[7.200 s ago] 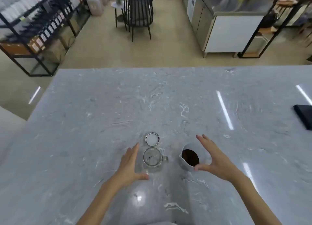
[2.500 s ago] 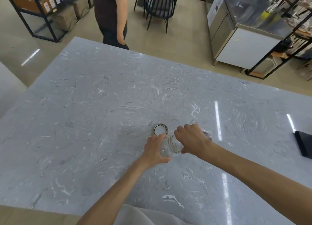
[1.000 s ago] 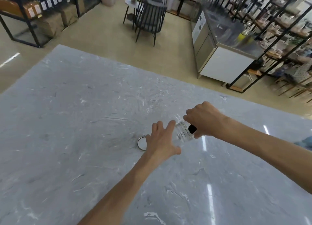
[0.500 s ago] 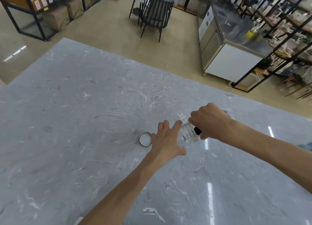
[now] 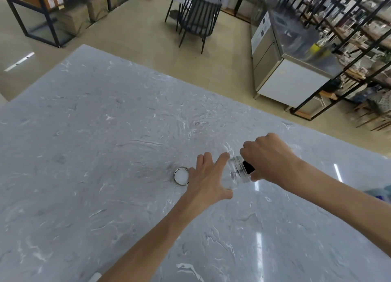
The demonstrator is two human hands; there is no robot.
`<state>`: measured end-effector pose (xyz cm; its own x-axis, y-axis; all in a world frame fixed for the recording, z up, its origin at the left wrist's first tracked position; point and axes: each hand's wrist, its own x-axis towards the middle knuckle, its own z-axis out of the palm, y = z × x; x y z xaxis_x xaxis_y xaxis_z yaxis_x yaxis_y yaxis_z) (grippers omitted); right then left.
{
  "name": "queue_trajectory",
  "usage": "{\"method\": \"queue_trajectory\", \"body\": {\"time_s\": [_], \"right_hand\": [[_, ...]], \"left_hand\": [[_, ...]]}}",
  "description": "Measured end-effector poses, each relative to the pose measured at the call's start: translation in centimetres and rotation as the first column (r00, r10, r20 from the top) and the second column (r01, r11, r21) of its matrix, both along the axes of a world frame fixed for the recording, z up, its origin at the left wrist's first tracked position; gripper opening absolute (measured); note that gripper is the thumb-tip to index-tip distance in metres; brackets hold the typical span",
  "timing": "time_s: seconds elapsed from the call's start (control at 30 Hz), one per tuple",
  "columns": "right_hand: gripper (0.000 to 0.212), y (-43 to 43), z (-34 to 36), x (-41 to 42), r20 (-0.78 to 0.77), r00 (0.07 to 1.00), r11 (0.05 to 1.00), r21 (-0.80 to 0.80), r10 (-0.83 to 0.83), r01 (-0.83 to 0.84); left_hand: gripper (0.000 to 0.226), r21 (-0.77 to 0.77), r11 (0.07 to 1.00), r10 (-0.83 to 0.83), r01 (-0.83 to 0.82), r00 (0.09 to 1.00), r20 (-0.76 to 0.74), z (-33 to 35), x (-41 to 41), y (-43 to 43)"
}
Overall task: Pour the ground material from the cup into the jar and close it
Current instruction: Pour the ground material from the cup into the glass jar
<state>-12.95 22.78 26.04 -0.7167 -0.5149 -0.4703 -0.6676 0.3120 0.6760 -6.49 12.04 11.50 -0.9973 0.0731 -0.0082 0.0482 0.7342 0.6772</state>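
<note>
On the grey marble table [image 5: 105, 154], a clear glass jar [image 5: 236, 172] leans toward the right. My left hand [image 5: 206, 180] brackets it between thumb and forefinger, with the other fingers spread. My right hand [image 5: 268, 157] is closed over the cup and tips it against the jar's mouth. The cup is almost wholly hidden under that hand. Only a dark patch of ground material [image 5: 248, 167] shows at its lip. The jar's round metal lid [image 5: 181, 176] lies flat on the table just left of my left hand, with its pale inside facing up.
The table's far edge runs diagonally behind my hands, with bare floor beyond it. A dark chair [image 5: 197, 17], a steel counter unit [image 5: 285, 70] and black shelving [image 5: 42, 11] stand on that floor. A blue-white object [image 5: 379, 195] pokes in at the right edge.
Seven seconds ago both hands were open beside the upright jar and the cup. Now the right hand holds the cup tipped at the jar. Over the last second the hands have barely moved.
</note>
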Motion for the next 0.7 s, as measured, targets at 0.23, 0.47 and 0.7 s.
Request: {"method": "queue_trajectory", "body": {"time_s": [0.23, 0.47, 0.7], "right_hand": [[0.040, -0.6, 0.1, 0.3, 0.014, 1.000, 1.000, 0.005, 0.000, 0.000], [0.045, -1.2, -0.6, 0.4, 0.058, 0.998, 1.000, -0.010, 0.028, -0.028], [0.045, -1.1, -1.8, 0.4, 0.089, 0.994, 0.997, -0.020, 0.071, -0.069]], "left_hand": [[0.092, -0.002, 1.000, 0.010, -0.010, 1.000, 0.001, -0.2, -0.1, -0.5], [0.092, 0.006, 1.000, -0.005, 0.005, 0.999, 0.036, -1.2, 0.1, -1.3], [0.094, -0.009, 1.000, -0.008, 0.009, 0.999, 0.049, -2.1, 0.5, -1.6]]}}
